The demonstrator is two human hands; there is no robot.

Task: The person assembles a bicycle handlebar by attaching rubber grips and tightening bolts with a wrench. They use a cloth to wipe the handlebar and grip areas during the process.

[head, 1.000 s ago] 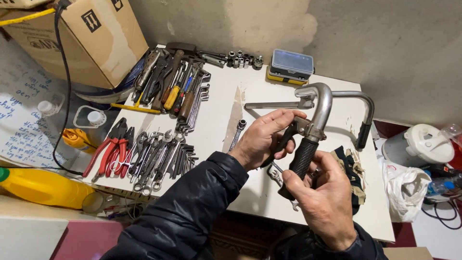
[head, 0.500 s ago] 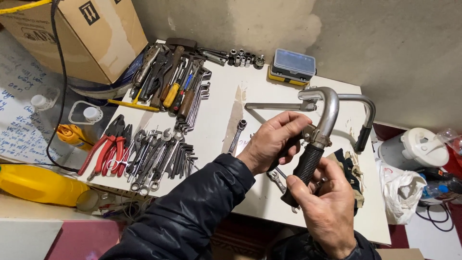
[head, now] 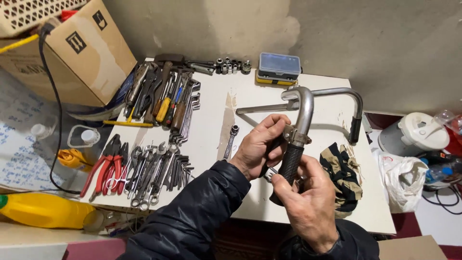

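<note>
Centrally, a bent metal handlebar with a ribbed black grip is held up above the white table. The right hand is wrapped low around the grip, fingers curled and pressed together on it, apparently to keep the bar steady. The left hand is set at nine o'clock of the clamp where grip meets tube — its fingers are bunched and pinched against that joint, though what exactly is pinched cannot be told. A small metal piece shows between the two hands; its kind is unclear.

At three o'clock of the hands a camouflage cloth is laid on the table. A single spanner is left just beside the left hand at ten o'clock, within easy reach. Farther toward nine o'clock, red-handled pliers and rows of wrenches are laid out side by side — sorted, it seems, for quick picking. At twelve o'clock a small parts case is set against the wall.
</note>
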